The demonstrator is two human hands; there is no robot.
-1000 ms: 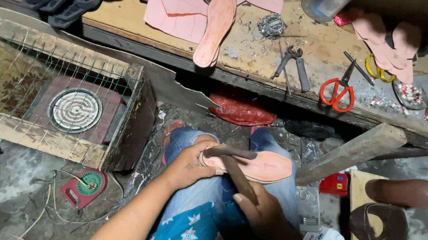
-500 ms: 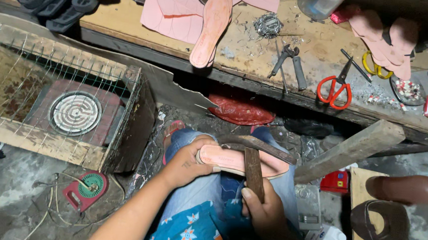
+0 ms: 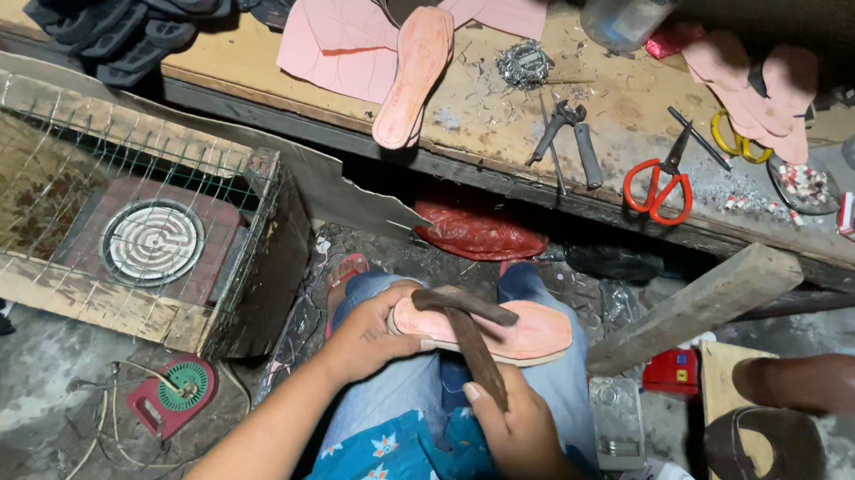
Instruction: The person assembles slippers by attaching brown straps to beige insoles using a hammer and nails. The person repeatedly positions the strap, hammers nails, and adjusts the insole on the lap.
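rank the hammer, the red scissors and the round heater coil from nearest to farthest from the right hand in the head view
From the right hand:
1. Hammer: gripped in that hand, its head resting on the pink sole on the lap.
2. Red scissors: up on the workbench, ahead and slightly right.
3. Round heater coil: far left, inside the wire-fronted wooden box.

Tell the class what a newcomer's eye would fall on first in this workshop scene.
At the centre, the left hand steadies a pink sole on the lap while the right hand holds a hammer on it. Behind, red scissors and pliers lie on the littered bench. On the left, a round heater coil sits in a wire-topped wooden box.
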